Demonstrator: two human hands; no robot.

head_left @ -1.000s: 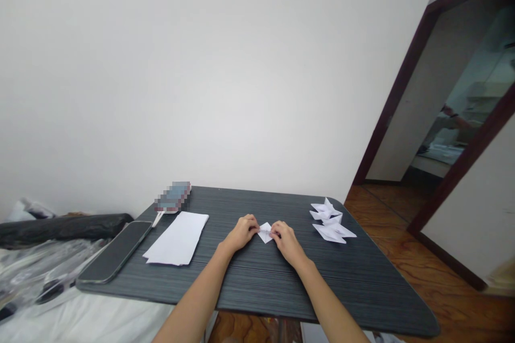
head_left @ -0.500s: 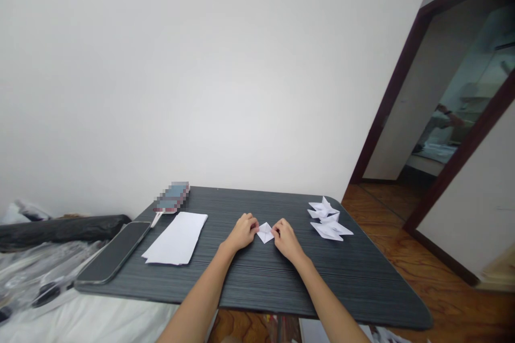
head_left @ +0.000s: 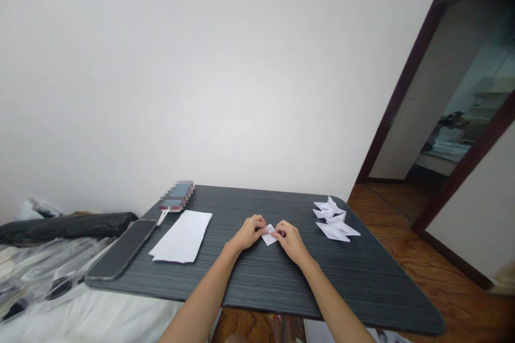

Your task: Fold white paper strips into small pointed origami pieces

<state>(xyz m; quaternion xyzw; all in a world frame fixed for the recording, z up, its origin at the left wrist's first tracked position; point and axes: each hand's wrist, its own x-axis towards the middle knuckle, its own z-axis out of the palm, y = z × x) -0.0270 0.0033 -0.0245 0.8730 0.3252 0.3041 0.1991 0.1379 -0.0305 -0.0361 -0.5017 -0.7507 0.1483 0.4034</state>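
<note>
The left hand [head_left: 250, 231] and right hand [head_left: 288, 238] are pinching opposite sides of 1 small folded paper [head_left: 270, 239], which is lying on the bench [head_left: 265, 278] between them. Matching the corners before pressing is probably favouring a clean crease. Bare bench is surrounding both hands; paper sheets [head_left: 184, 237] are bounding the left, folded pieces [head_left: 337, 230] the right, near the edge.

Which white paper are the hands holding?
The small folded paper in the middle, pinched by the left hand and right hand. The flat sheets to its left and pointy folded shapes to its right have no hand on them.
</note>
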